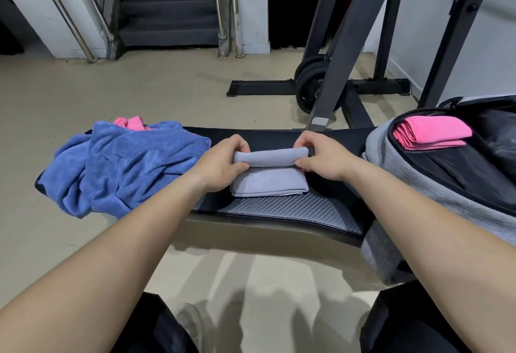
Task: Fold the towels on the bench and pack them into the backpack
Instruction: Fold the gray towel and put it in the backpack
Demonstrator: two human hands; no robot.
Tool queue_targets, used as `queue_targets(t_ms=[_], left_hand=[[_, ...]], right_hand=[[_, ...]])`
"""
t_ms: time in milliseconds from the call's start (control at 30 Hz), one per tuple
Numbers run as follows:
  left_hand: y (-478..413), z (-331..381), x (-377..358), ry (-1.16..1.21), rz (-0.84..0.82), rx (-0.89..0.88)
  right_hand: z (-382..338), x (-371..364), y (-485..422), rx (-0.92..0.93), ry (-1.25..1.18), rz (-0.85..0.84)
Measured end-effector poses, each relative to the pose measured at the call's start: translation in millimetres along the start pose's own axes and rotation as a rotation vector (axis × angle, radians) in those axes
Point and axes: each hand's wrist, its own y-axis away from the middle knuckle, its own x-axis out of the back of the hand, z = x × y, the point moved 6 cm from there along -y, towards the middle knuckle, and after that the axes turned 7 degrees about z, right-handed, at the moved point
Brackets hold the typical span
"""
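Both hands pinch the grey towel [269, 176] on the bench [293, 208]: the left hand [220, 164] holds one end of its fold, the right hand [321, 157] the other. A blue towel [125, 165] lies left. A pink towel [432, 132] sits in the backpack [418, 179] on the right.

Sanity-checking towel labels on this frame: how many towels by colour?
grey towel: 1
blue towel: 1, as far as the crumpled heap shows
pink: 2, the folded pink towel in the backpack and the crumpled pink towel behind the blue one
Total: 4
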Motion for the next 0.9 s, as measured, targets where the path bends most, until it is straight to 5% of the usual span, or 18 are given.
queue_targets(t_ms=[433,767,900], left_hand=[[26.4,-10.3,-5.6,0.028,-0.073,-0.114],[33.9,5.3,-8.2,-0.289,-0.04,-0.154],[22.7,14.8,4.1,-0.364,0.138,-0.049]], right_hand=[[-7.3,-11.1,29.1,0.127,0.262,-0.107],[-37.9,-36.0,27.8,0.015,0.665,0.118],[-40.0,-37.1,27.5,-0.027,0.679,0.159]])
